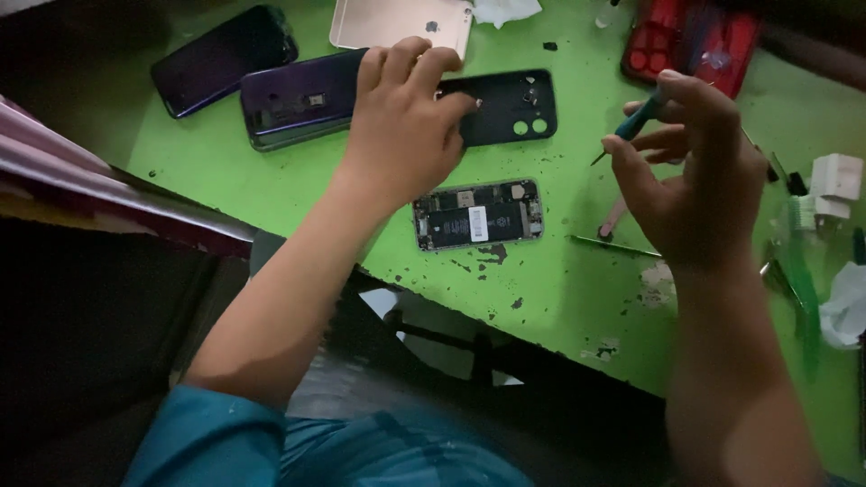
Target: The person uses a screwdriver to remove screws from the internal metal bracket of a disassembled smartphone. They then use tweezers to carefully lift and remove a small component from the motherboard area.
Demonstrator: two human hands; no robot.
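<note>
Head view: left hand (401, 126) fingers are pressed on the black back cover (505, 108); a screwdriver (631, 126) is pinched by the right hand (690, 176). Slippage could scratch the opened phone (478, 215).

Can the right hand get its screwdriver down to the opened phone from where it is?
Probably yes. The right hand holds the screwdriver just right of the opened phone, with bare green table between; the left hand sits further back.
</note>
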